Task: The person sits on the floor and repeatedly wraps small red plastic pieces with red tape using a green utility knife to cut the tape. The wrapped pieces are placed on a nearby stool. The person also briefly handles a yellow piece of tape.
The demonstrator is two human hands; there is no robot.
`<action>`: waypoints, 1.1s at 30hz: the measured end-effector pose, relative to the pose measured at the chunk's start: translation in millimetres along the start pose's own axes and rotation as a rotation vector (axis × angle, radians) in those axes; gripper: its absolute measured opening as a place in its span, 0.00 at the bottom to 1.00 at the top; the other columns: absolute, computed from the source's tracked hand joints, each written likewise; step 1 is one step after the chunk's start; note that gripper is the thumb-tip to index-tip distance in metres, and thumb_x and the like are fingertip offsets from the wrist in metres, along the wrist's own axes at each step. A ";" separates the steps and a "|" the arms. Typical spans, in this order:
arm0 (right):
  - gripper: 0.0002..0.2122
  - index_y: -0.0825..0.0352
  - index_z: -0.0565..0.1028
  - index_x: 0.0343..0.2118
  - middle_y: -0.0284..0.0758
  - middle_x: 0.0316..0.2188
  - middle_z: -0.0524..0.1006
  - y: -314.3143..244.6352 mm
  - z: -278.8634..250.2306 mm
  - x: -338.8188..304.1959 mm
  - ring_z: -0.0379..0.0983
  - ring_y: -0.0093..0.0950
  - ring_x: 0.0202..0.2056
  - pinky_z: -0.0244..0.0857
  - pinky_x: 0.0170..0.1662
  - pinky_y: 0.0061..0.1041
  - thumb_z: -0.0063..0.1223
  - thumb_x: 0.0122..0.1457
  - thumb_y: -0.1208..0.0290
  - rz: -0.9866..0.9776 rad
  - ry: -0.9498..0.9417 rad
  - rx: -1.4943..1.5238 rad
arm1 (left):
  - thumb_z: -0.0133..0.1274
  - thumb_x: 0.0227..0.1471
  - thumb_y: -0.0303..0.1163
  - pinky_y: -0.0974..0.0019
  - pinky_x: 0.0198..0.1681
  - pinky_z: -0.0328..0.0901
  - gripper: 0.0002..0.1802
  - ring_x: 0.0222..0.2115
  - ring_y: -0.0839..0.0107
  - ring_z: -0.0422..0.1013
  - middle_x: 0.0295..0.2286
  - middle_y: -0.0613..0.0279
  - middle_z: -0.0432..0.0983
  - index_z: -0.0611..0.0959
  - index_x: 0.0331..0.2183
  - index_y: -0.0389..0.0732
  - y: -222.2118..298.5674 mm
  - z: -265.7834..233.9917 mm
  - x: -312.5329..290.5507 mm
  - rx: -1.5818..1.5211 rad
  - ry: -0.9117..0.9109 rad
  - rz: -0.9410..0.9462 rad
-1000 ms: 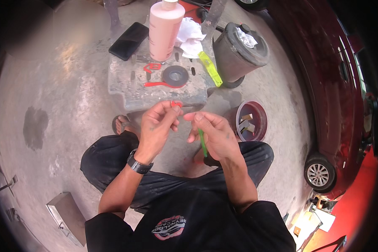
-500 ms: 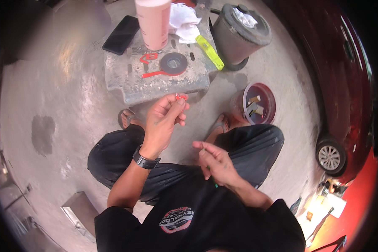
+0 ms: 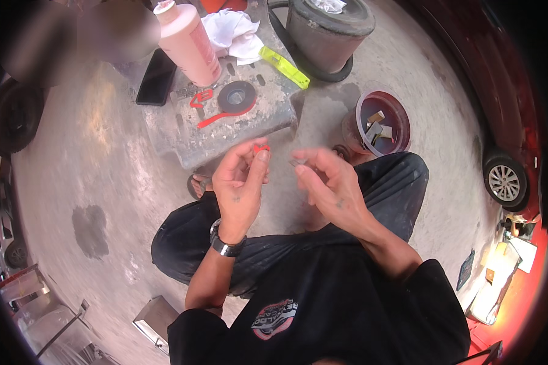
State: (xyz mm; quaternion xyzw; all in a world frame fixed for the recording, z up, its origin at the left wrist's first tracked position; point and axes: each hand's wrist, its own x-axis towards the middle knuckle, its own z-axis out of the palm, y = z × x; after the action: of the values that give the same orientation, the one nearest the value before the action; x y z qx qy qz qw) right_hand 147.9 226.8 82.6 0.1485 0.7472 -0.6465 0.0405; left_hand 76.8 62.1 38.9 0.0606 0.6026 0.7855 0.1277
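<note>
My left hand (image 3: 240,188) is raised before the stool's near edge, thumb and fingers pinching a small red piece (image 3: 261,148). Opposite it, a short gap away, my right hand (image 3: 332,185) is closed in a pinch; a small greyish bit shows at its fingertips, too blurred to name. On the worn grey stool (image 3: 225,139) lies a roll of dark tape (image 3: 225,95) with a loose red tail (image 3: 212,120). A red emblem piece (image 3: 200,98) lies beside the roll, close to the foot of a pinkish-white bottle (image 3: 192,48).
The stool also bears a white cloth (image 3: 231,33), a yellow-green tool (image 3: 284,67) and a black phone (image 3: 156,78). Right of it stand a lidded grey bucket (image 3: 329,45) and a tub (image 3: 402,137) with small blocks inside. A dark red car (image 3: 490,91) flanks the right side.
My right hand has risen from near my lap toward my left hand. The left hand still holds the red piece. The head view has shifted, and the green bit below my right hand no longer shows.
</note>
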 end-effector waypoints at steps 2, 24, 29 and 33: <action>0.10 0.74 0.78 0.42 0.28 0.27 0.75 -7.3 7.1 11.3 0.67 0.14 0.30 0.64 0.31 0.20 0.52 0.68 0.70 -0.018 0.082 0.067 | 0.56 0.64 0.29 0.75 0.29 0.68 0.12 0.27 0.82 0.70 0.34 0.62 0.80 0.81 0.46 0.34 -0.7 -1.1 0.6 0.057 0.009 0.060; 0.08 0.73 0.77 0.39 0.32 0.32 0.78 -11.6 29.5 28.7 0.77 0.19 0.26 0.70 0.29 0.19 0.52 0.66 0.72 -0.098 -0.015 0.035 | 0.56 0.63 0.24 0.79 0.24 0.62 0.03 0.24 0.87 0.66 0.30 0.69 0.76 0.80 0.40 0.37 -1.8 -2.9 -3.7 -0.002 0.091 0.044; 0.08 0.74 0.77 0.39 0.32 0.31 0.78 -15.2 35.2 26.7 0.76 0.19 0.26 0.71 0.29 0.19 0.51 0.66 0.72 -0.099 -0.017 0.140 | 0.54 0.64 0.24 0.77 0.25 0.65 0.04 0.25 0.85 0.69 0.31 0.67 0.77 0.80 0.40 0.35 -2.5 -3.6 -4.9 -0.001 0.083 0.051; 0.08 0.74 0.77 0.38 0.33 0.29 0.79 -12.1 35.3 27.2 0.77 0.19 0.26 0.71 0.30 0.19 0.51 0.66 0.72 -0.103 0.000 0.067 | 0.53 0.66 0.29 0.76 0.30 0.69 0.06 0.26 0.83 0.71 0.31 0.66 0.78 0.79 0.41 0.36 1.3 -2.0 -6.7 -0.013 0.073 0.035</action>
State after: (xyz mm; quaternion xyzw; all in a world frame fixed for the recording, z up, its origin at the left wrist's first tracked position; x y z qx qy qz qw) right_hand 114.1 195.4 81.6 0.1110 0.7320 -0.6723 0.0024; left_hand 82.5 58.1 40.0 0.0417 0.6006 0.7931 0.0923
